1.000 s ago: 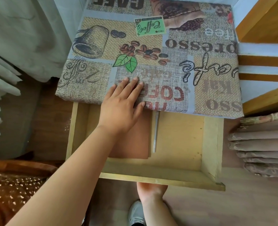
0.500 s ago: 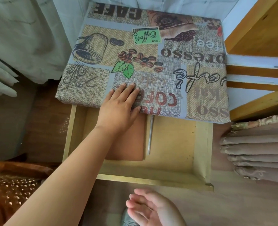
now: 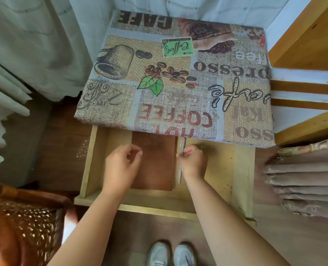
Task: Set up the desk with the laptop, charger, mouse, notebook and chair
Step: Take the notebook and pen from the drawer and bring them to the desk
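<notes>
Two hands work in the open pale wooden drawer [image 3: 242, 169] at frame centre: right hand [image 3: 193, 162] pinches the slim silver pen [image 3: 181, 169]; left hand [image 3: 121, 166], loosely curled, grasping nothing, hovers over the flat brown notebook [image 3: 155, 164]. Risk: pen slipping, notebook snagging under the desk [image 3: 178, 73] edge.

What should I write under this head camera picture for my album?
Right hand pinches a pen beside the brown notebook in the open drawer.
</notes>
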